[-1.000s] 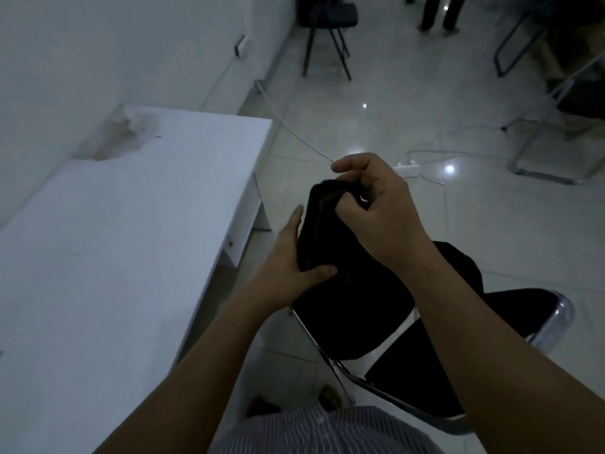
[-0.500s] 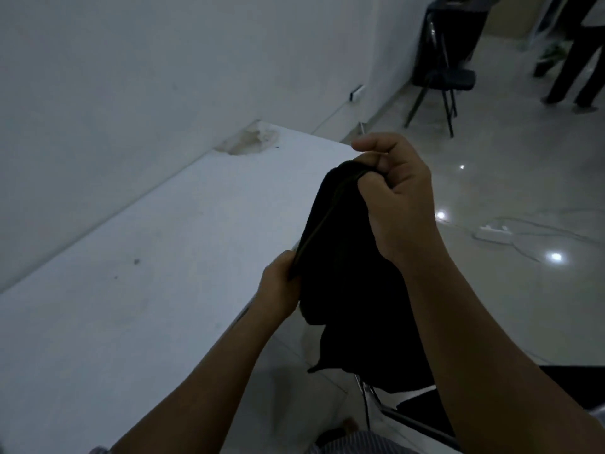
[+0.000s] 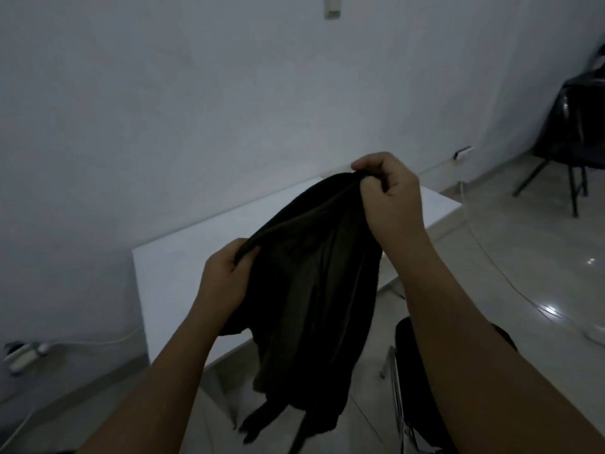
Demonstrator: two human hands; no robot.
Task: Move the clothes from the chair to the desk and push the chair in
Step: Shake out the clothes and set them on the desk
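Note:
A dark garment (image 3: 311,296) hangs in the air in front of me, stretched along its top edge between both hands. My left hand (image 3: 226,280) grips its lower left corner and my right hand (image 3: 389,198) pinches its upper right corner. The white desk (image 3: 183,283) lies behind and under the cloth, against the wall. The black chair with a chrome frame (image 3: 397,388) stands at the lower right, mostly hidden by my right arm.
A white wall fills the background. A second black chair (image 3: 576,132) stands at the far right. A white cable (image 3: 497,267) runs over the glossy tiled floor. A plug and cord (image 3: 26,355) sit low on the left wall.
Both hands lifted the garment off the chair and carried it left and up over the desk. The view swung left toward the wall.

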